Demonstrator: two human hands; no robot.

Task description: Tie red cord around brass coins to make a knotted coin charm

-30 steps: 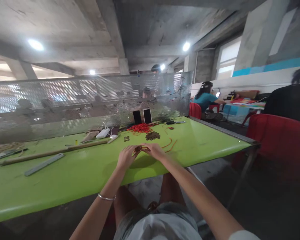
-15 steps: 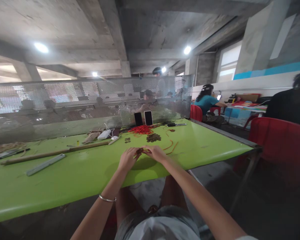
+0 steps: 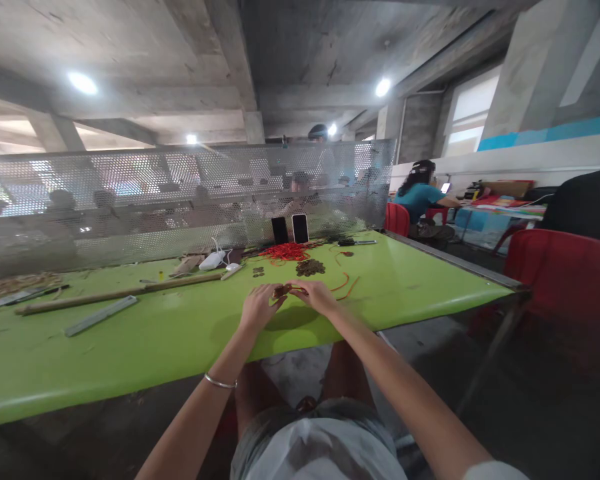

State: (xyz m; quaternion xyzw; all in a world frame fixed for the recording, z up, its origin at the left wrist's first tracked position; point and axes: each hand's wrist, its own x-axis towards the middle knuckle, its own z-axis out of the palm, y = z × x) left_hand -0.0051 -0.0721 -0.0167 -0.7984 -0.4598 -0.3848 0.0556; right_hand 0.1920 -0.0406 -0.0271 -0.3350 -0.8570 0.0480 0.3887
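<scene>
My left hand (image 3: pixel 257 308) and my right hand (image 3: pixel 317 295) meet over the near edge of a green table (image 3: pixel 130 340). Their fingers are pinched together on a small brown piece with an orange cord (image 3: pixel 283 291) between them. Just beyond lie loose orange cords (image 3: pixel 345 283), a heap of brown pieces (image 3: pixel 310 268) and a pile of red cords (image 3: pixel 286 251). A thin bracelet circles my left wrist.
Two phones (image 3: pixel 290 229) lean against a perforated metal screen (image 3: pixel 180 193) at the table's far edge. A long wooden stick (image 3: pixel 115 293), a metal ruler (image 3: pixel 100 315) and a white charger (image 3: pixel 213 261) lie to the left. Red chairs (image 3: pixel 570 280) and seated people are on the right.
My hands stay pinched together at the same spot, with small finger movements. The camera has shifted slightly, so the scene sits a little lower and to the right.
</scene>
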